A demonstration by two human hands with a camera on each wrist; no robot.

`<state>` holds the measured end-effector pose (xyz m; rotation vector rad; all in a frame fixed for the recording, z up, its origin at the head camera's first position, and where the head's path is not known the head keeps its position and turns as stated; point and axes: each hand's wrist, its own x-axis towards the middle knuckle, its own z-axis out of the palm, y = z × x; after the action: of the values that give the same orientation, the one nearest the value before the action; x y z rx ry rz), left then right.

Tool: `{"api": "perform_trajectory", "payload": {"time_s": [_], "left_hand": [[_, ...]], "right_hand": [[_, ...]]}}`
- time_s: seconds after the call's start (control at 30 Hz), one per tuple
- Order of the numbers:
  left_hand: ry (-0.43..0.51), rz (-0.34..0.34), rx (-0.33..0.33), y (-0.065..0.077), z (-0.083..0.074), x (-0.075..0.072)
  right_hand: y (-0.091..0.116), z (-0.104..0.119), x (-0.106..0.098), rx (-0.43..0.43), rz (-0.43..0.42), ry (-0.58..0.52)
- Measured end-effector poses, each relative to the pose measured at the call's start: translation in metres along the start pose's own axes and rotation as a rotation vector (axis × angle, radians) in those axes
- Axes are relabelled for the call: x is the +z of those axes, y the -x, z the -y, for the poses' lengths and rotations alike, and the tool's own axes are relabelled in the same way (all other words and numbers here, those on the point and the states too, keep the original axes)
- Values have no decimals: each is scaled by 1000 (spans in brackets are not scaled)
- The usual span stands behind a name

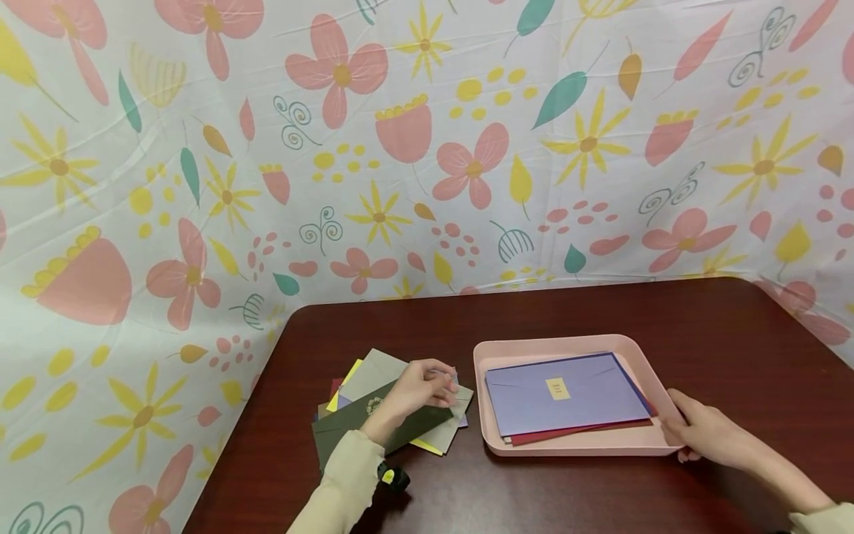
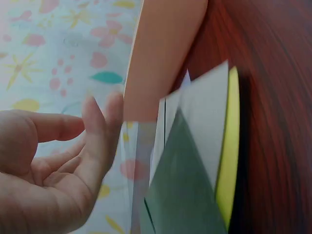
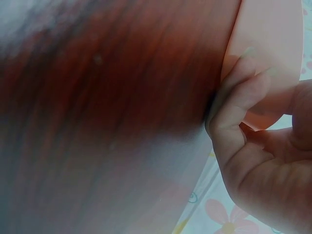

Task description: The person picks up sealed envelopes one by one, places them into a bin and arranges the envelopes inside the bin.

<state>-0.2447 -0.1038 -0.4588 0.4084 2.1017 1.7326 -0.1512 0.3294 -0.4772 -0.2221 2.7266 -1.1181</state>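
In the head view a pink tray (image 1: 587, 451) holds a stack of envelopes, with a lavender envelope (image 1: 520, 408) on top and red edges showing beneath. My right hand (image 1: 714, 430) grips the tray's near right corner; in the right wrist view its fingers curl under the pink wall (image 3: 273, 39). To the left lies a loose, fanned pile of envelopes, a dark green envelope (image 1: 333, 437) uppermost over grey and yellow ones. My left hand (image 1: 416, 389) hovers over this pile, fingers loosely bent. Nothing shows between those fingers in the left wrist view.
The dark red-brown table (image 1: 534, 497) carries both the tray and the pile. A floral curtain (image 1: 414, 148) hangs behind the table and along its left side. A small black item (image 1: 394, 477) with a yellow-green spot is by the left wrist.
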Motion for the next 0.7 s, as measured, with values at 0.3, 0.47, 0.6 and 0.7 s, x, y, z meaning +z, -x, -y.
{"api": "perform_trajectory", "payload": {"time_s": [0.3,0.47,0.6,0.7], "left_hand": [[-213,-17,13,19,7,-34],[-356,-31,5,27,7,-50],[-497,-78,-16,35,4,-61],[-609,-145,-45,43,2,-69]], "right_hand": [[1,1,-2,2,0,5],[1,0,-1,2,2,4],[1,-1,0,-12,3,4],[0,-1,1,-21,3,12]]}}
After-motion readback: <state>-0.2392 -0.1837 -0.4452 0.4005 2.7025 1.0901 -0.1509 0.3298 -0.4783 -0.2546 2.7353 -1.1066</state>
